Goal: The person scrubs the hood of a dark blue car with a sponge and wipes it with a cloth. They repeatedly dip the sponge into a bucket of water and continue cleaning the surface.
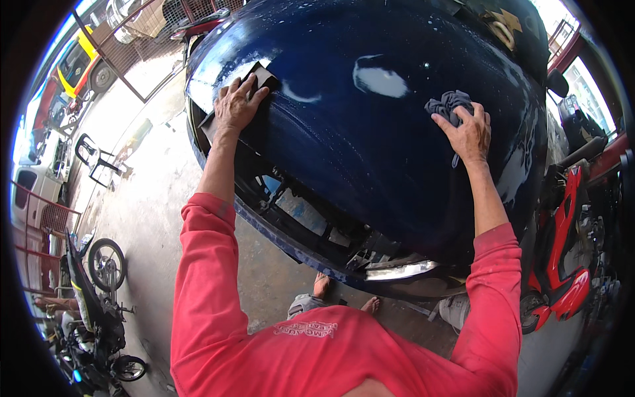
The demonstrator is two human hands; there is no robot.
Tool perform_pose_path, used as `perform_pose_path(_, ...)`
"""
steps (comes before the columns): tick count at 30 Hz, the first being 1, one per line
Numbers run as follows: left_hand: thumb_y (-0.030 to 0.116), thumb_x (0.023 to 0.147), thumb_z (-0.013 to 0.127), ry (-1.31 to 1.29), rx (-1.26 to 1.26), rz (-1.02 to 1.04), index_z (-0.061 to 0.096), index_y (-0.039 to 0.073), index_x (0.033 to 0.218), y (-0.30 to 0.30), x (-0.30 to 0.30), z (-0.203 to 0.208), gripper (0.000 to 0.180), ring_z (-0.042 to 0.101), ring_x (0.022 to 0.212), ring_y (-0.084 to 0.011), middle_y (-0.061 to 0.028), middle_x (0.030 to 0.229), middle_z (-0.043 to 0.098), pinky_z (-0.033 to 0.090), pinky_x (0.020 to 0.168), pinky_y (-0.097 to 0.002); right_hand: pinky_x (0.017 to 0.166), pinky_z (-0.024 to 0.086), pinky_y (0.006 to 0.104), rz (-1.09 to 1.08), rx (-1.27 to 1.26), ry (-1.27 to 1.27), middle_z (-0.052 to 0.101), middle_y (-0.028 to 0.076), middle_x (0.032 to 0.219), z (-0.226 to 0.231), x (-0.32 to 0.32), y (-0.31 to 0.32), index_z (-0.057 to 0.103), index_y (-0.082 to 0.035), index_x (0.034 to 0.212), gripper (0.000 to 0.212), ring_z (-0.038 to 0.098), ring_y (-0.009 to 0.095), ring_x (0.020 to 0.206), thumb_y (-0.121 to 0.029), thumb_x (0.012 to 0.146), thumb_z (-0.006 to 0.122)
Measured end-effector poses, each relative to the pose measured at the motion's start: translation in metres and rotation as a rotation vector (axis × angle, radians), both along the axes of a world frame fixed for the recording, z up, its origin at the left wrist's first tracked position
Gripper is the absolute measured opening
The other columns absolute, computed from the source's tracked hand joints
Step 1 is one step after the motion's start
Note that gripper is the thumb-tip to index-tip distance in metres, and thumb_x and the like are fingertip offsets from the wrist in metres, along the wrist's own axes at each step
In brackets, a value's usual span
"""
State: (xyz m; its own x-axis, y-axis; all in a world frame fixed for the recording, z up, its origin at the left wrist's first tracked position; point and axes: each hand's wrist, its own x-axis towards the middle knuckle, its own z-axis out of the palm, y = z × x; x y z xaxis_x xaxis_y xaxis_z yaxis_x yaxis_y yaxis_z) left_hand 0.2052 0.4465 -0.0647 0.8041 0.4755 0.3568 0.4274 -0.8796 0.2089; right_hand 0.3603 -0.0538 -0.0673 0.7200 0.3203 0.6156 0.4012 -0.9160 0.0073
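A dark blue car hood (344, 159) spreads out in front of me, with wet streaks and pale patches on its paint. My left hand (235, 107) presses a folded dark sheet of sandpaper (265, 80) onto the hood's left front part; a lighter side of the sheet shows by the fingers. On the right side of the hood, my right hand (471, 134) grips a bunched dark grey rag (448, 103) against the paint. A bright pale patch (379, 79) lies between the two hands, farther up the hood.
The car's front opening (297, 208) is bare below the hood, with a headlight (401, 270) at its right. Motorcycles (86, 291) stand at left, and a red motorcycle (562, 264) stands close at right. A chair (96, 159) and mesh fence are beyond, left.
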Motion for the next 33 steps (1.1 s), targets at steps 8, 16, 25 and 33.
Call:
perform_pose_path(8,0.054,0.097,0.08,-0.268,0.036,-1.022,0.064,0.023,0.158,-0.252,-0.053,-0.045,0.07,0.053,0.152,-0.0431,-0.021,0.164,0.056,0.037,0.127,-0.0651,0.102,0.059,0.0515,0.039,-0.045,0.262,0.073,0.018,0.125,0.048,0.033,0.035,0.081,-0.015,0.125,0.045,0.073,0.04,0.121,-0.05,0.097,0.079)
perform_pose_path(16,0.062,0.111,0.057,-0.136,-0.02,-0.126,0.062,0.022,0.162,-0.093,0.046,-0.015,0.065,0.053,0.153,-0.0394,-0.019,0.16,0.061,0.036,0.125,-0.0668,0.118,0.052,0.0528,-0.084,-0.108,0.295,0.058,0.024,0.152,0.028,-0.042,-0.143,0.062,-0.038,0.16,0.066,0.057,0.045,0.145,-0.056,0.099,0.081)
perform_pose_path(25,0.059,0.108,0.064,-0.11,0.169,-0.666,0.063,0.017,0.159,-0.214,0.007,-0.003,0.065,0.057,0.148,-0.041,-0.0203,0.159,0.061,0.043,0.122,-0.0615,0.12,0.052,0.0514,-0.001,0.21,0.062,0.059,0.012,0.163,-0.02,0.013,-0.156,0.081,-0.026,0.131,0.04,0.059,0.04,0.147,-0.045,0.097,0.086)
perform_pose_path(33,0.06,0.103,0.072,-0.137,0.239,-0.717,0.058,0.025,0.165,-0.258,-0.07,-0.063,0.073,0.048,0.158,-0.0413,-0.0194,0.17,0.052,0.034,0.13,-0.0636,0.107,0.058,0.0538,-0.036,0.214,0.053,0.066,0.011,0.149,-0.007,0.01,-0.145,0.081,-0.022,0.119,0.033,0.067,0.04,0.133,-0.045,0.096,0.085)
